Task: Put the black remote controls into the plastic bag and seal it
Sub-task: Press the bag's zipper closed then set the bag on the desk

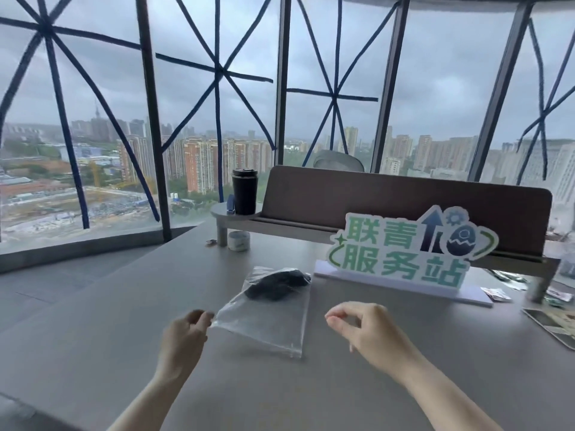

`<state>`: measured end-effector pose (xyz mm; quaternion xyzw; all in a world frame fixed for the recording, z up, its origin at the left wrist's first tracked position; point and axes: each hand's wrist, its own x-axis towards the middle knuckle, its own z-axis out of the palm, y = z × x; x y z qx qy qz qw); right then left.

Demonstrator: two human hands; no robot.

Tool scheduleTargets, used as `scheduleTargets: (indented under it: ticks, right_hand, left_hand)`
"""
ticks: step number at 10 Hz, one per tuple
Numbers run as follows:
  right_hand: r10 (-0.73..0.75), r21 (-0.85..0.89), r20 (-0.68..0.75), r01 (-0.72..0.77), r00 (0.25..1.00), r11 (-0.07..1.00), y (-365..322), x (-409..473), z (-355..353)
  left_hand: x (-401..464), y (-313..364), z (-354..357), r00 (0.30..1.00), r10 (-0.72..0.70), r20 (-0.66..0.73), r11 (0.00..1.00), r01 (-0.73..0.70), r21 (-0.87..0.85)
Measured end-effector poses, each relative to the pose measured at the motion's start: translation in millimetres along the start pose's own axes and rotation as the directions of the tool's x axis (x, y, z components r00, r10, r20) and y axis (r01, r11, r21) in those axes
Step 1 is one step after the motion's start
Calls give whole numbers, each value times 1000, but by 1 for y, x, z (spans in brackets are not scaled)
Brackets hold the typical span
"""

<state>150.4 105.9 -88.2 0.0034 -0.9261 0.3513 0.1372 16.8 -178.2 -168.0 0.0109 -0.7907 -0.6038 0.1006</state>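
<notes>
The clear plastic bag (264, 315) lies flat on the grey bench (124, 321), just in front of the green-lettered sign (404, 253), and the black remote controls (277, 284) sit inside it, bunched at the end nearest the sign. How many there are I cannot tell through the plastic. The left hand (182, 340) has its grip pinched narrow on the bag's near left corner, lifting that edge slightly. The right hand (367, 331) hovers to the right of the bag, apart from it, thumb and forefinger drawn nearly together with nothing between them. Behind the sign stands a brown panel (404, 200), with a black cup (245, 191) on a small round shelf at its left end.
</notes>
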Motion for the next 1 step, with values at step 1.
scheduleTargets:
  ticks: [1]
  right_hand:
    - [-25,197,-277,82,961,977,-25,-51,-61]
  left_hand:
    - [-55,-19,-17,997,-10,82,1000,10,-8]
